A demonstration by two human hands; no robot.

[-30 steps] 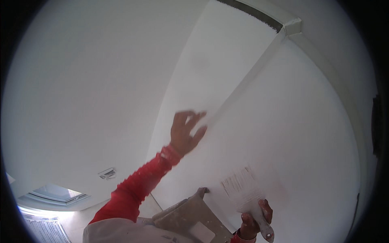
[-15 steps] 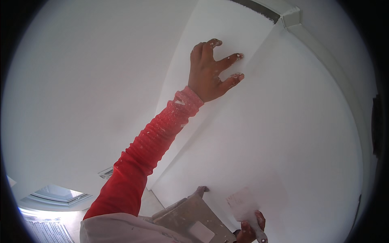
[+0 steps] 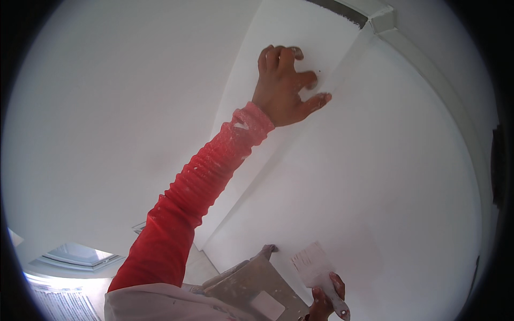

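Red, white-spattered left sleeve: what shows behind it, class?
Past the sleeve, white wall and part of a small pale rectangular fitting show; the rest, directly behind, is hidden.

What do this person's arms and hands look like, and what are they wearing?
The left arm wears a long red sleeve, wrinkled and flecked with white toward the cuff, below a whitish outer garment. The left hand is gloveless, with pale smears on the thumb. The right hand is gloveless too; its sleeve isn't clearly visible.
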